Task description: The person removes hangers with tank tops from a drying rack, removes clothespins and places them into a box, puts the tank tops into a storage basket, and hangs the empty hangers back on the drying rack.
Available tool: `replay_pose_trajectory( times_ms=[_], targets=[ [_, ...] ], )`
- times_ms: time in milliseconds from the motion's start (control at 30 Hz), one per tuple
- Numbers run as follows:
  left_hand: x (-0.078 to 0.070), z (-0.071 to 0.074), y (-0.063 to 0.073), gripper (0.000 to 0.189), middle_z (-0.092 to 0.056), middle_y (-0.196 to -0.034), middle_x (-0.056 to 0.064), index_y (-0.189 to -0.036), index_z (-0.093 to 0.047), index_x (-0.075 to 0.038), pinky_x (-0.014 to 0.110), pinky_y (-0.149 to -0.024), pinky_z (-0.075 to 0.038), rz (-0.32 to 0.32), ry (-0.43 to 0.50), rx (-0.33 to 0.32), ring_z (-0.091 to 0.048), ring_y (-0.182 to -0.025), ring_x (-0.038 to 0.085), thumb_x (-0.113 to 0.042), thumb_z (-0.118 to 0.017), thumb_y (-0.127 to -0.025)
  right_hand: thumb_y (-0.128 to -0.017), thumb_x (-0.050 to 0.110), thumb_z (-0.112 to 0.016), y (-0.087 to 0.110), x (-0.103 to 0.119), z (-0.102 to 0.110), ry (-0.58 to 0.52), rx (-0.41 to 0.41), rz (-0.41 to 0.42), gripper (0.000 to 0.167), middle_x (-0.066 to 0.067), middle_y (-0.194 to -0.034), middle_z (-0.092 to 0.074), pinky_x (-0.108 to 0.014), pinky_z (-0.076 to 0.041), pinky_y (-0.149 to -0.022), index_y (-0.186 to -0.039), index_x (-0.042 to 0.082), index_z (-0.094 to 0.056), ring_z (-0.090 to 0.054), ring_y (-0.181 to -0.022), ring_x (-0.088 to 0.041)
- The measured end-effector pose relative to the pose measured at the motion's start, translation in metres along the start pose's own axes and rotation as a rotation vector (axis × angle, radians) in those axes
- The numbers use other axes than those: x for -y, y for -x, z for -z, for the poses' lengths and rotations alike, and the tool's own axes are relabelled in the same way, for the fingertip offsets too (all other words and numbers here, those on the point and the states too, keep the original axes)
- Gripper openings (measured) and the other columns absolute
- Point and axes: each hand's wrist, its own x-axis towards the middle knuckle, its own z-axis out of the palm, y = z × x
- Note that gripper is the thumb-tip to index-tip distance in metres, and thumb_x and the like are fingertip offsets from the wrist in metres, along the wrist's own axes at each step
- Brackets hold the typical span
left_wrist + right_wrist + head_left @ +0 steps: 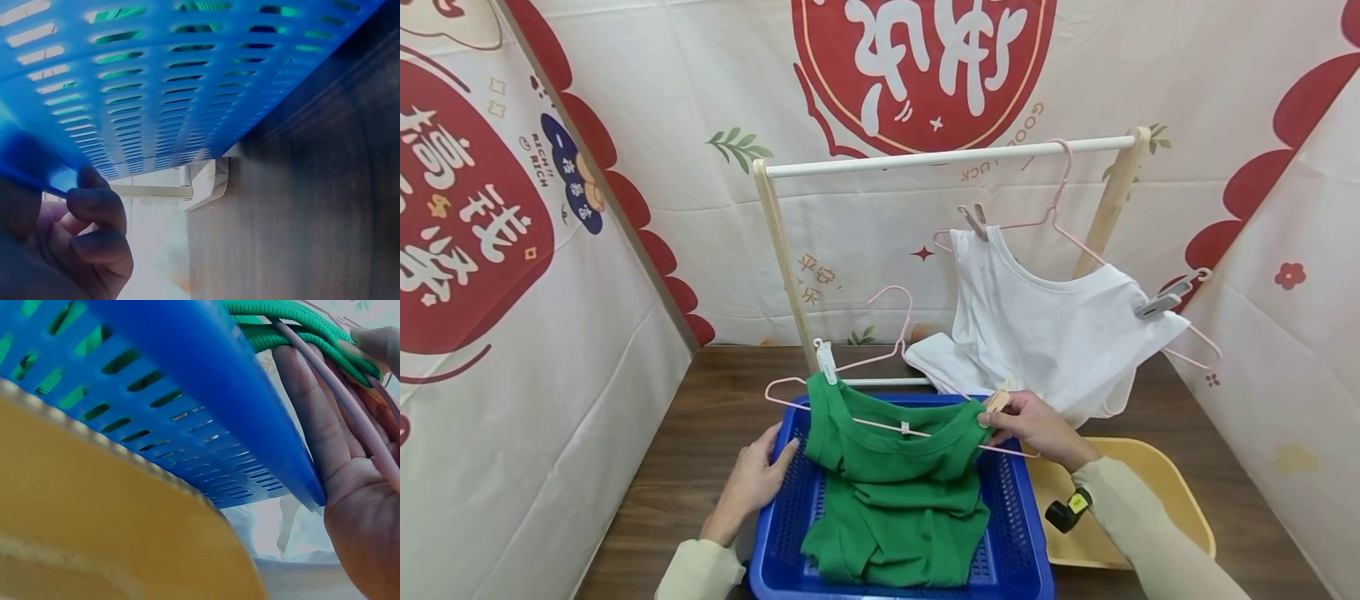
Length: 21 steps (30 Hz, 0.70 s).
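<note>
A green tank top (902,492) on a pink wire hanger (901,333) lies over a blue plastic basket (1041,546). My left hand (752,475) grips the basket's left rim, thumb over the top; its curled fingers show at the rim in the left wrist view. With my right hand (1030,423) I pinch the top's right shoulder strap, beside a beige clothespin (997,400). In the right wrist view the green strap (312,347) and hanger wire (356,412) pass between thumb and fingers. A white clothespin (825,361) is clipped to the left strap.
Behind the basket stands a drying rack with a white rail (925,158). A white tank top (1045,333) hangs there on a pink hanger, with a brown clothespin (973,222) and a grey one (1172,294). A yellow tray (1180,492) sits right of the basket.
</note>
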Motion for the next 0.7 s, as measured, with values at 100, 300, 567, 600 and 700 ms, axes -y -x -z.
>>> replay_pose_trajectory(
  times_ms=[100,300,567,600,700],
  targets=[
    [-0.003,0.003,0.0,0.046,-0.069,-0.083,0.002,-0.137,-0.056,-0.008,0.031,-0.061,-0.051,0.011,-0.058,-0.007,-0.061,-0.066,0.01,-0.034,-0.061,-0.099,-0.097,0.006,-0.06,0.0,0.0,0.0,0.018,-0.002,-0.018,0.026,0.0,-0.092,-0.074,-0.037,-0.059,-0.07,-0.106,-0.017,-0.062,-0.073,-0.078,-0.019],
    [-0.007,0.013,0.001,0.052,-0.06,-0.082,-0.001,-0.134,-0.058,-0.005,0.03,-0.061,-0.045,-0.006,-0.18,-0.046,-0.054,-0.067,0.01,-0.038,-0.066,-0.095,-0.098,0.011,-0.061,0.0,0.0,0.001,0.047,0.003,-0.066,0.028,-0.004,-0.095,-0.074,-0.037,-0.059,-0.074,-0.109,-0.014,-0.064,-0.074,-0.077,-0.024],
    [-0.025,0.043,0.002,0.032,-0.065,-0.08,0.0,-0.117,-0.068,-0.006,0.029,-0.057,-0.042,0.021,-0.225,-0.054,-0.055,-0.066,0.012,-0.03,-0.063,-0.098,-0.098,0.013,-0.061,0.0,0.0,0.0,0.045,0.001,-0.08,0.028,-0.003,-0.095,-0.074,-0.037,-0.059,-0.074,-0.11,-0.012,-0.064,-0.074,-0.078,-0.024],
    [-0.029,0.047,0.002,0.029,-0.066,-0.079,0.0,-0.114,-0.07,-0.006,0.029,-0.056,-0.042,0.011,-0.224,-0.06,-0.056,-0.065,0.011,-0.029,-0.063,-0.098,-0.098,0.012,-0.061,0.0,0.0,0.001,0.04,0.001,-0.078,0.027,-0.002,-0.095,-0.074,-0.037,-0.059,-0.074,-0.11,-0.012,-0.064,-0.074,-0.078,-0.023],
    [-0.039,0.056,0.0,0.023,-0.067,-0.077,0.0,-0.109,-0.072,-0.007,0.029,-0.056,-0.044,-0.028,-0.216,-0.084,-0.058,-0.065,0.011,-0.025,-0.064,-0.097,-0.098,0.011,-0.061,0.001,-0.001,0.002,0.026,0.003,-0.068,0.026,-0.001,-0.095,-0.073,-0.038,-0.059,-0.073,-0.109,-0.012,-0.064,-0.074,-0.077,-0.023]
  ],
)
